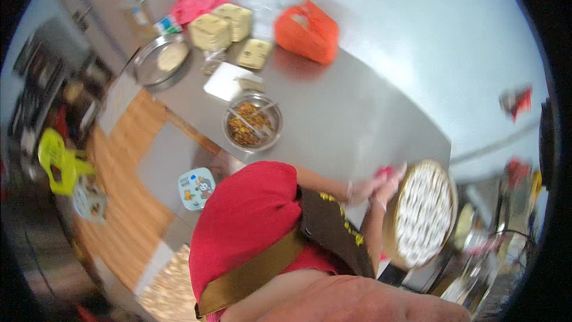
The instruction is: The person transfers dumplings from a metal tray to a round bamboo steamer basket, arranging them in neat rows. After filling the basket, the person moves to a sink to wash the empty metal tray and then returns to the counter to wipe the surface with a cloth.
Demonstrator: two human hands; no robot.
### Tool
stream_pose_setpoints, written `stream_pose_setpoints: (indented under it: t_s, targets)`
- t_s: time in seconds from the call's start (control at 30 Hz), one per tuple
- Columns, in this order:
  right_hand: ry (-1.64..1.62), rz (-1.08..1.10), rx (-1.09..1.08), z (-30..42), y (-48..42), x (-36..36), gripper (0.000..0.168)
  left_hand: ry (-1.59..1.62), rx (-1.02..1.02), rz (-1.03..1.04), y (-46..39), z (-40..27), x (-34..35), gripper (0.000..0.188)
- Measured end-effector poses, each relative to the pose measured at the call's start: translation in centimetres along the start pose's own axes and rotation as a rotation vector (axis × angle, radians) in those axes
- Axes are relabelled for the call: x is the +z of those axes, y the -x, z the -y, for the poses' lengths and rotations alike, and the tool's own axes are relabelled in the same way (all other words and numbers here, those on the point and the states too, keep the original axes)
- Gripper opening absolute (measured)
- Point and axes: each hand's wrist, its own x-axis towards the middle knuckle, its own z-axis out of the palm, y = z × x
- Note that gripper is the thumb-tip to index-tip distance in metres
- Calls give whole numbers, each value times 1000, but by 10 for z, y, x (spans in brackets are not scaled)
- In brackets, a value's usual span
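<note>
My left hand and my right hand meet over the near right end of the steel worktable. Motion blurs both, and their fingers overlap. Something pinkish-red shows at the fingers; whether it is held I cannot tell. Just right of my right hand is a large round tray with a tan rim, covered in rows of small white pieces. Farther left, a steel bowl contains a chopped brown-and-yellow mixture, with utensils lying across it.
An orange plastic bag and stacked cream food boxes stand farther back. A round metal pan holds pale dough. Near my left side lies a pale blue lidded box. Beyond the wooden board stands a yellow-green stool.
</note>
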Motion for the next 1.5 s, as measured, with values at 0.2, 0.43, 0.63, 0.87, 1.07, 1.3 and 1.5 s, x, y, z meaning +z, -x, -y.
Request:
stream_pose_setpoints:
  t_s: [0.2,0.43,0.63,0.87,1.07,1.3,1.5]
  targets:
    - [310,449,-301,22,-1,28,31,-970,-10,49,4,-15,-25,59]
    - [585,763,-885,89,52,88,18,-1198,204,-573,-7,-70,-67,42]
    - [136,1149,-562,140,52,123,19,253,-20,-7,-14,-121,-137,41]
    - [-878,788,299,197,87,156,33,-834,754,-18,23,-116,-76,54]
    - [-111,821,-384,179,70,158,39,-1232,713,-547,23,-102,-60,50]
    - [-137,1007,-221,159,119,110,44,-470,749,-766,20,-129,-52,43]
    - [-53,913,-279,161,90,73,42,366,327,-282,10,-121,4,48]
